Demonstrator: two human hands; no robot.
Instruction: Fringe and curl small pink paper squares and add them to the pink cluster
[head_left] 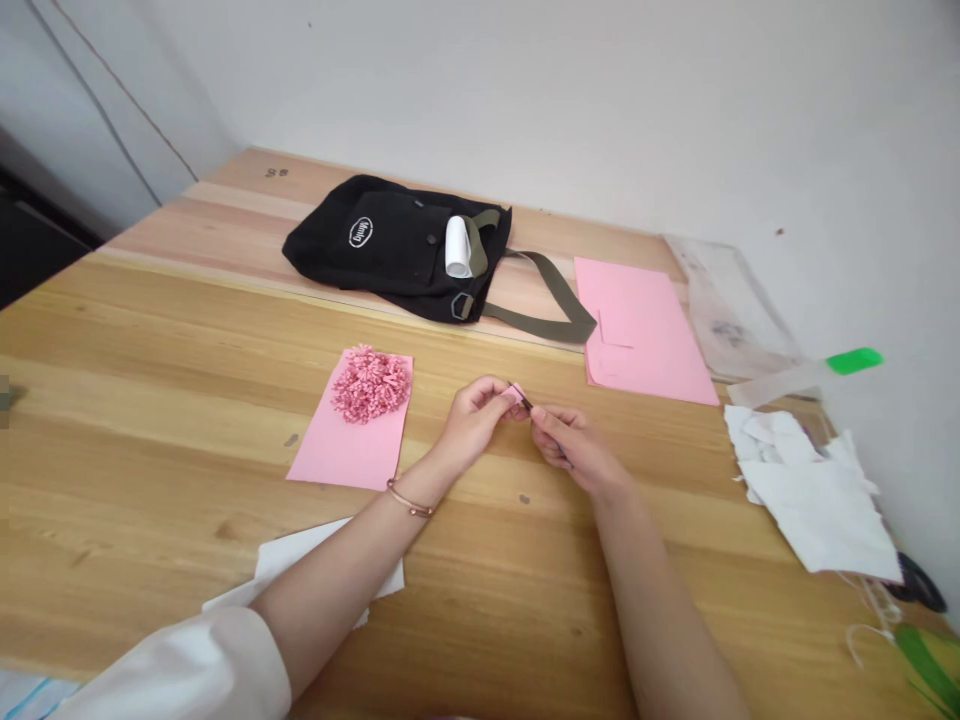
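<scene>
My left hand [484, 408] pinches a small pink paper piece [513, 393] above the middle of the wooden table. Close beside it, my right hand [559, 437] is closed round a slim dark tool [526, 403], whose tip meets the paper. Fingers cover most of this tool, so its exact kind is unclear. Left of my hands, a fluffy cluster of pink paper strips [371, 385] rests on a pink sheet [345, 455]. White papers [300, 552] lie partly beneath my left forearm.
A black bag [382, 240] with olive straps lies at the back, a white roll [457, 247] on it. Pink sheets [652, 325] are at the back right. Along the right edge are crumpled white papers [825, 510], a green-ended clear strip [855, 361] and a black-handled object [921, 582].
</scene>
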